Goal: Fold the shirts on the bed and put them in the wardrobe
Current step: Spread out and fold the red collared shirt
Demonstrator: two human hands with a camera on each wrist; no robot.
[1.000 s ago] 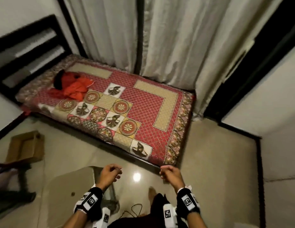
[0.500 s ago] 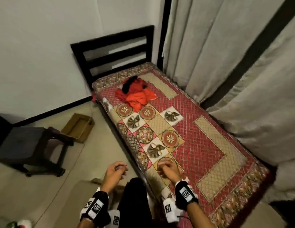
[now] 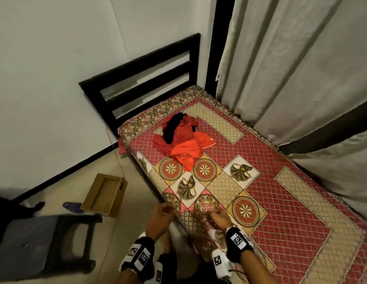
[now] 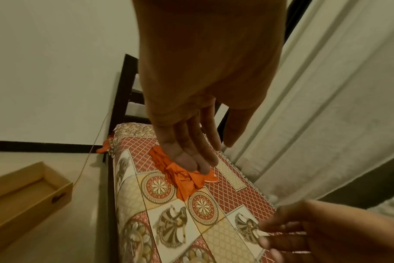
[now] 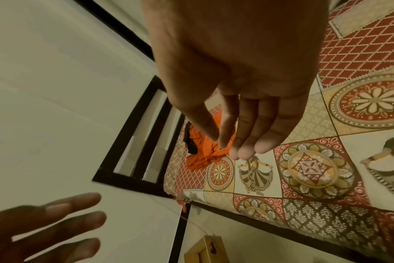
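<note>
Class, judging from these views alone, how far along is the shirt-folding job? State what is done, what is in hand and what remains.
Done: nothing; the shirts lie in a crumpled red and black heap near the headboard end of the bed.
In hand: nothing; the left hand and right hand are empty, fingers relaxed, short of the heap.
Left: folding everything and storing it; no wardrobe is in view.

Head high — wrists low; all share bed (image 3: pixel 281 201).
</note>
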